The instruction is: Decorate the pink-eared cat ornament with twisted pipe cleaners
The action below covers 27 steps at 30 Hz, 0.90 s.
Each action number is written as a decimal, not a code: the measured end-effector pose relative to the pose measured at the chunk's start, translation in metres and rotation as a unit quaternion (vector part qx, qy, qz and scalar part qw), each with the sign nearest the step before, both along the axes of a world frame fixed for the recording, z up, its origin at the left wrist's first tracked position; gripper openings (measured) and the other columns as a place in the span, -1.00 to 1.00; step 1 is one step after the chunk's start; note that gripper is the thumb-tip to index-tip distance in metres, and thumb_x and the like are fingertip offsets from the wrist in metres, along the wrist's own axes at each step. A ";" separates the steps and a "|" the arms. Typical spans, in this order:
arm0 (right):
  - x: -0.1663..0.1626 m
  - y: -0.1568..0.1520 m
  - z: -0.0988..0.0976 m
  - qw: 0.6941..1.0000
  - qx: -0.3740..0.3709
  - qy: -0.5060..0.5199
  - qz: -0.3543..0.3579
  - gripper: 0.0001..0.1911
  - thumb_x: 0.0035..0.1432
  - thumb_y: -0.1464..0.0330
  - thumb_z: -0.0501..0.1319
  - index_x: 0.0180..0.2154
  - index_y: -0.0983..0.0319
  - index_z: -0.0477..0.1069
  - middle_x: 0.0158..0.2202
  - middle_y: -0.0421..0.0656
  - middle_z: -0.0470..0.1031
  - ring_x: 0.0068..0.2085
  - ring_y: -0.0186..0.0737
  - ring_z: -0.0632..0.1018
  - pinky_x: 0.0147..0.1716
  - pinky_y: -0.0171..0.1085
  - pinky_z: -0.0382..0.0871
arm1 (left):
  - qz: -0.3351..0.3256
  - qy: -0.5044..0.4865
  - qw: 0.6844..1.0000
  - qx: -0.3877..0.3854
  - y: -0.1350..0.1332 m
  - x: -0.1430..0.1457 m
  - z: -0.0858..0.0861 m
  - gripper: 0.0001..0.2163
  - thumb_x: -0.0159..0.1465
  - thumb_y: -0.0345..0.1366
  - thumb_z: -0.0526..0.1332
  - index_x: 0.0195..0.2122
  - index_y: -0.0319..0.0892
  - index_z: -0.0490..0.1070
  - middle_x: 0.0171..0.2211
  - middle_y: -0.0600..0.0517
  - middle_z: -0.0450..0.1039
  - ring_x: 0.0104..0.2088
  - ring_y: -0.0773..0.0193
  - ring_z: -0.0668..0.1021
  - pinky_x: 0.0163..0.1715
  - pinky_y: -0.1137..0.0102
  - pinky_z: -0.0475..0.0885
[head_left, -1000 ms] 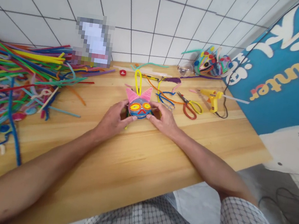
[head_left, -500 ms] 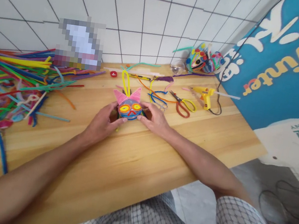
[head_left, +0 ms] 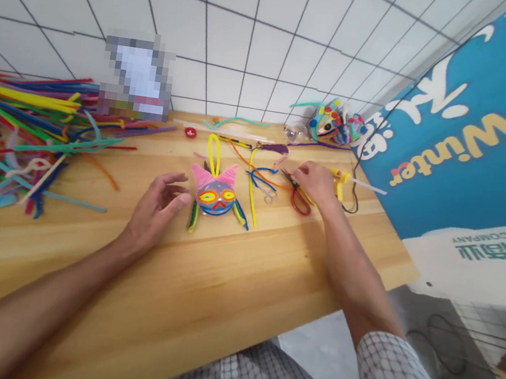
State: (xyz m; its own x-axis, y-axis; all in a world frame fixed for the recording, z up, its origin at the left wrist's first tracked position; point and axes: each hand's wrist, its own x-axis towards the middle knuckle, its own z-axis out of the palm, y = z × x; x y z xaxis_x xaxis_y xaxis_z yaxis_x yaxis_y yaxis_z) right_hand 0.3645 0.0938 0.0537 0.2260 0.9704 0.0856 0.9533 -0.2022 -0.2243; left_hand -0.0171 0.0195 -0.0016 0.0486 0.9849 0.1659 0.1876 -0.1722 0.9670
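Observation:
A cat-faced craft ornament [head_left: 216, 199] lies on the table, with pink ears, yellow-orange eyes, a yellow loop on top and pipe-cleaner limbs at its sides. Just left of it rests my left hand [head_left: 156, 207], open and apart from it, fingers loosely bent with nothing between them. My right hand [head_left: 316, 184] is over the scissors [head_left: 301, 201], which have dark blades and red and yellow handles. Its fingers bend down near the pivot, and whether they grip the scissors is hidden. Behind this hand, partly covered, lies a yellow glue gun [head_left: 340, 186].
A heap of colourful pipe cleaners [head_left: 23, 113] spreads over the left side. Blue and orange pipe cleaners [head_left: 261, 178], a utility knife [head_left: 236, 142] and a purple tassel [head_left: 274, 148] lie behind the ornament. Decorated balls [head_left: 331, 122] and a clear ball [head_left: 295, 132] stand against the wall.
Both hands have let go of the ornament, whose limbs now show on the table. My right hand has moved right to the scissors; my left has drawn back slightly left.

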 end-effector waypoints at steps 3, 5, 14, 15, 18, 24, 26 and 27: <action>-0.004 0.010 -0.010 0.998 -0.057 -0.033 0.008 -0.65 0.35 0.12 0.23 -0.21 0.23 0.65 -0.17 0.07 0.70 -0.09 0.09 0.65 -0.12 -0.13 0.42 | 0.000 0.009 1.000 -0.009 -0.001 -0.001 -0.001 -0.46 0.28 0.12 0.34 0.15 -0.09 0.41 0.10 -0.13 0.51 0.03 0.00 0.60 0.09 0.03 0.51; -0.006 0.014 -0.016 0.997 -0.066 -0.037 0.012 -0.65 0.37 0.13 0.22 -0.19 0.24 0.66 -0.15 0.08 0.70 -0.08 0.07 0.65 -0.11 -0.15 0.41 | -0.005 0.014 1.000 -0.014 -0.001 -0.002 -0.001 -0.46 0.29 0.12 0.33 0.17 -0.10 0.41 0.11 -0.13 0.51 0.04 -0.01 0.60 0.09 0.03 0.51; 0.004 0.025 -0.024 0.996 -0.085 -0.023 0.015 -0.61 0.43 0.14 0.13 -0.11 0.26 0.63 -0.07 0.07 0.69 -0.07 -0.02 0.64 -0.12 -0.23 0.41 | -0.036 0.032 0.999 -0.008 0.001 -0.004 -0.005 -0.48 0.32 0.12 0.29 0.18 -0.05 0.39 0.20 -0.13 0.48 0.06 -0.02 0.60 0.11 0.01 0.49; 0.003 0.026 -0.025 0.996 -0.084 -0.027 0.012 -0.61 0.43 0.16 0.13 -0.10 0.26 0.63 -0.06 0.08 0.69 -0.06 -0.02 0.64 -0.11 -0.23 0.41 | -0.037 0.034 0.999 -0.006 0.002 -0.004 -0.005 -0.49 0.32 0.12 0.29 0.18 -0.06 0.38 0.20 -0.12 0.48 0.05 -0.02 0.60 0.11 0.01 0.49; 0.000 0.029 -0.026 0.996 -0.082 -0.033 0.008 -0.65 0.40 0.20 0.14 -0.12 0.28 0.62 -0.06 0.09 0.69 -0.06 0.01 0.64 -0.12 -0.22 0.41 | -0.033 0.037 0.999 0.001 0.002 -0.003 -0.005 -0.49 0.32 0.12 0.28 0.16 -0.07 0.39 0.19 -0.12 0.49 0.02 0.01 0.61 0.11 0.04 0.49; 0.011 0.025 -0.002 0.998 0.020 -0.047 -0.024 -0.63 0.42 0.31 0.05 -0.03 0.33 0.58 -0.02 0.17 0.66 -0.01 0.11 0.62 -0.07 -0.12 0.43 | -0.023 0.024 0.999 0.006 0.001 -0.002 -0.002 -0.54 0.34 0.09 0.26 0.13 -0.07 0.40 0.18 -0.11 0.51 0.01 0.07 0.61 0.14 0.08 0.47; 0.017 0.021 0.006 0.997 0.068 -0.045 -0.014 -0.64 0.41 0.33 0.05 -0.03 0.31 0.58 -0.03 0.13 0.66 -0.01 0.09 0.61 -0.04 -0.12 0.43 | -0.026 0.022 0.999 0.006 0.000 -0.002 -0.001 -0.55 0.34 0.10 0.26 0.12 -0.06 0.40 0.18 -0.10 0.51 0.01 0.07 0.61 0.13 0.09 0.47; 0.018 0.020 0.008 0.997 0.070 -0.045 0.001 -0.65 0.40 0.34 0.05 -0.05 0.30 0.58 -0.03 0.11 0.67 -0.02 0.07 0.60 -0.04 -0.12 0.42 | -0.029 0.021 0.999 0.006 0.001 -0.002 -0.002 -0.55 0.34 0.09 0.26 0.12 -0.06 0.41 0.17 -0.09 0.52 0.01 0.08 0.61 0.13 0.10 0.47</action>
State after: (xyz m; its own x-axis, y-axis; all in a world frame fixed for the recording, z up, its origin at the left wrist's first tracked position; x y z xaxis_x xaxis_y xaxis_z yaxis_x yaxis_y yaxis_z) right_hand 0.3828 0.1142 0.0621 0.2095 0.9479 0.2399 0.9711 -0.1730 -0.1646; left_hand -0.0190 0.0200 -0.0031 0.1119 0.9783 0.1744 0.2183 -0.1955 0.9561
